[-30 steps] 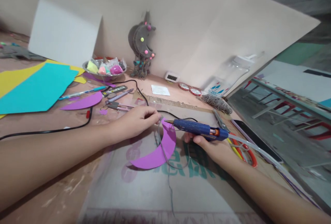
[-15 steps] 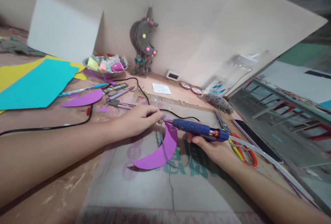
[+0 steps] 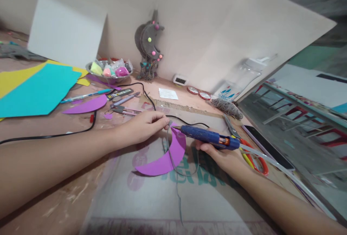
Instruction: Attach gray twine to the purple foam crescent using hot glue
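Observation:
A purple paper crescent (image 3: 177, 152) hangs from the pinched fingers of my left hand (image 3: 154, 123), which grips its upper tip. Grey yarn (image 3: 170, 147) is wound about that tip, and a loop of it droops across the crescent towards my right hand (image 3: 214, 150). That hand is closed around a blue glue gun (image 3: 202, 133), whose nozzle points left at the crescent just below the wound yarn. A clear glue stick (image 3: 260, 152) sticks out of the gun's back end. Whether the nozzle touches the paper, I cannot tell.
Scissors (image 3: 261, 164), a phone (image 3: 267, 147) and a yarn bundle (image 3: 227, 108) lie to the right. At left are cyan card (image 3: 40, 92), a purple offcut (image 3: 88, 105) and a black cord (image 3: 54, 138). A bowl (image 3: 110, 78) and a decorated grey crescent (image 3: 149, 43) stand behind.
The nozzle has come slightly away from the yarn at the crescent's tip. The crescent's lower end has shifted a little left; both hands keep their holds.

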Demonstrator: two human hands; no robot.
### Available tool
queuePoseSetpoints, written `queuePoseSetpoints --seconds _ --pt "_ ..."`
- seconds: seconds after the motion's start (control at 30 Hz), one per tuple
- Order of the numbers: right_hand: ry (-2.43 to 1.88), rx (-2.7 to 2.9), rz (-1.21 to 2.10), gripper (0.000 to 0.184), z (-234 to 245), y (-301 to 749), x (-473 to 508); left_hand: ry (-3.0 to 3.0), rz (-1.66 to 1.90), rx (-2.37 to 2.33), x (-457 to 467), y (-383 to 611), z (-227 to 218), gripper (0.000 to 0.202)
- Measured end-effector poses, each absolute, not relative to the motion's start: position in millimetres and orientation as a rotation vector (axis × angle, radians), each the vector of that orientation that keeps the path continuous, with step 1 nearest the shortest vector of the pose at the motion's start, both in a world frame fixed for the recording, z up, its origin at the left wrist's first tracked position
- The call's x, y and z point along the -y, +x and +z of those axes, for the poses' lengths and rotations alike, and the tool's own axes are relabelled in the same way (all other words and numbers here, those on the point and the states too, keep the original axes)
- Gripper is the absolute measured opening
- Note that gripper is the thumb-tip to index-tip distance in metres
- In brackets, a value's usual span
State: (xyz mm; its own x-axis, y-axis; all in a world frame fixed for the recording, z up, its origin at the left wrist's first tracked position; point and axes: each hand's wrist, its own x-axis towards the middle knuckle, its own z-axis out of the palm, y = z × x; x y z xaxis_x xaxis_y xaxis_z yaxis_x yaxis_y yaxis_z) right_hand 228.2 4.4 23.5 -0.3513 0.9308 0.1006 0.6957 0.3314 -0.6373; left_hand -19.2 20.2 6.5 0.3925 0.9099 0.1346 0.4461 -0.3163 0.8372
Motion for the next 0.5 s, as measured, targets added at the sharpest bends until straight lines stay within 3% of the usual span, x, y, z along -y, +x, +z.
queuePoseSetpoints --seconds 0.2,0.5 --pt "-1.422 2.155 0.746 0.026 21.3 227.6 -3.1 1.932 0.794 -1.166 -20.1 -18.4 7.0 0.031" --pt "-1.535 2.134 0.569 0.029 22.7 226.0 -4.0 1.941 0.804 -1.152 -19.1 -19.2 7.9 0.031"
